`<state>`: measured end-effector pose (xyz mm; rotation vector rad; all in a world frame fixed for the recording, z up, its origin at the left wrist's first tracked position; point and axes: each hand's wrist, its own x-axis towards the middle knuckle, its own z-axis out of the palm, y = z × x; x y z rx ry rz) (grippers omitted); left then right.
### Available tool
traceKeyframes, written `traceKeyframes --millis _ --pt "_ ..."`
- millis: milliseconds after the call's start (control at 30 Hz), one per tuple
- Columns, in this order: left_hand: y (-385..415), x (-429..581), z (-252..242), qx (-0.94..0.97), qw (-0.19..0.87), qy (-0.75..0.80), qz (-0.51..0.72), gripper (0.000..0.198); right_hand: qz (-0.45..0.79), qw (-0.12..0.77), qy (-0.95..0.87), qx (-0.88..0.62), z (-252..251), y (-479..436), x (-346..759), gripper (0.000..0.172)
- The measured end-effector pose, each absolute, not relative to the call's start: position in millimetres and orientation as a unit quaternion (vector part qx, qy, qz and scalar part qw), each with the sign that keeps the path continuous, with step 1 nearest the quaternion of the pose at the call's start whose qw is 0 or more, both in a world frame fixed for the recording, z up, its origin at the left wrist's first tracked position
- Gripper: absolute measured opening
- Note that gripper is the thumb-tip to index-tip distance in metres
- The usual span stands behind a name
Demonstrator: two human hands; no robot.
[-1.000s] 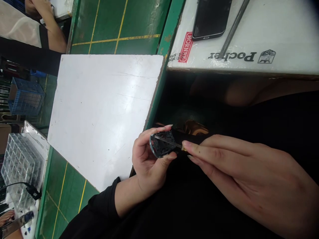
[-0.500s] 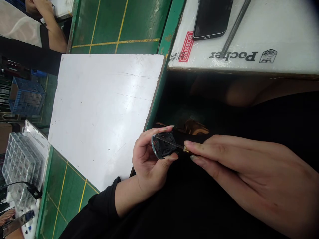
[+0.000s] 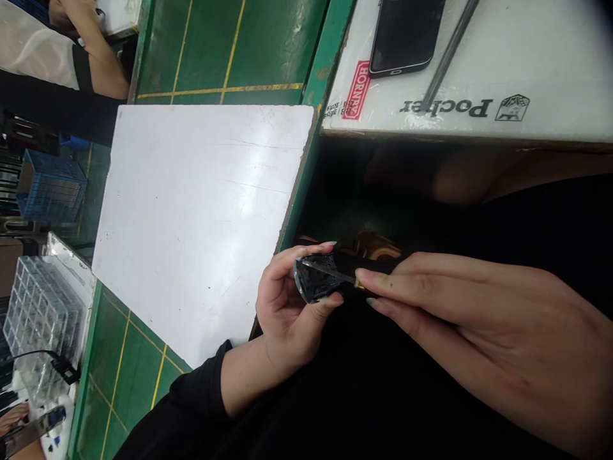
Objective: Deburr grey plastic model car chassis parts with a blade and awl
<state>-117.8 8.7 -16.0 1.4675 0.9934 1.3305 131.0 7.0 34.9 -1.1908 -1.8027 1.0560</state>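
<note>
My left hand cradles a dark patterned piece with a glassy curved rim, fingers around one side and thumb on its lower edge. My right hand pinches a thin metal pin with a brass collar between thumb and forefinger. The pin's tip lies across the dark piece. A black bar runs from that piece under my right fingers, and its far end is hidden. Behind my hands sits a brass-coloured shape, partly in shadow.
A white board lies on a green mat with yellow lines. A white Pocher box holds a black phone and a metal rod. A clear grid tray, blue crate and a co-worker's arm are at the far side.
Both hands and the dark piece have shifted slightly rightward in the view. The pin stays on the piece, and neither hand has let go.
</note>
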Motion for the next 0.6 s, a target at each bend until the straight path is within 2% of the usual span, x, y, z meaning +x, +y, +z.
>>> traceKeyframes --millis 333,600 --pt "10.1 -117.4 -12.7 0.611 0.426 0.416 0.522 0.056 0.406 0.358 -0.700 -0.465 34.5 3.2 133.0 0.038" --pt "12.7 -121.2 -8.1 0.694 0.289 0.397 0.527 0.069 0.417 0.363 -0.700 -0.453 42.0 -0.9 139.9 0.049"
